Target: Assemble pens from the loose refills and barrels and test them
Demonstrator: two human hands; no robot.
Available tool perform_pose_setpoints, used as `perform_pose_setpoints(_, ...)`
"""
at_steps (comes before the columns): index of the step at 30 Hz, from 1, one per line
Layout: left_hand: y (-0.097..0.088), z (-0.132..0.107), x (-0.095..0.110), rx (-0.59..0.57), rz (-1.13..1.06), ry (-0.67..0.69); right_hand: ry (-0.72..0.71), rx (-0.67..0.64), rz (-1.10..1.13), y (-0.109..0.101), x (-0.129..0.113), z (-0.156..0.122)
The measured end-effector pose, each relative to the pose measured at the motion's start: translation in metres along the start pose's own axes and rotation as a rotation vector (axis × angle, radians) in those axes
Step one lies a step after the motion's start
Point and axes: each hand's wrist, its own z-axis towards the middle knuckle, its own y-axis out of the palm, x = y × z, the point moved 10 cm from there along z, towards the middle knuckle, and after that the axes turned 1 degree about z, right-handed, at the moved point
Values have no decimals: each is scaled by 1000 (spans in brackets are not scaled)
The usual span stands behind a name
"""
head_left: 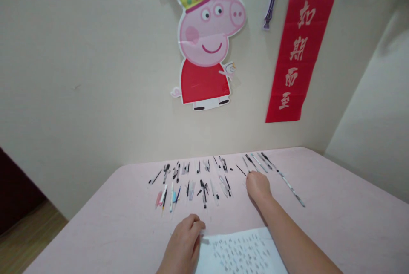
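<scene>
My right hand [258, 186] reaches across the pink table with its fingers pinched at one end of a thin black pen refill [240, 169], which points up and left. My left hand [188, 235] is curled at the upper left corner of a sheet of paper [236, 261] covered in rows of handwritten marks. Something pale and clear shows by its fingertips, too blurred to name. Ahead of both hands lie groups of taken-apart pens, among them a black-capped pen [203, 193], a blue-and-white pen [173, 197] and a pink piece [159, 198].
Right of my right hand, several pens [260, 163] lie side by side, and a line of pens [290, 186] runs toward the table's right side. The table [345, 223] meets a wall bearing a pig cutout [206, 44] and a red banner [300, 48].
</scene>
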Motion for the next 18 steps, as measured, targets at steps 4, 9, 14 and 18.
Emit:
perform_pose_setpoints(4, -9, -1, -3, 95, 4, -9, 74, -7, 9, 1, 13, 0)
perform_pose_setpoints(9, -23, -2, -9, 219, -19, -18, 133, -25, 32, 3, 20, 0)
perform_pose_setpoints(14, -34, -6, -19, 335, -62, -53, 151, -45, 58, 3, 21, 0)
perform_pose_setpoints(18, -41, -8, -25, 402, -73, -73, 158, -60, 77, 4, 21, 1)
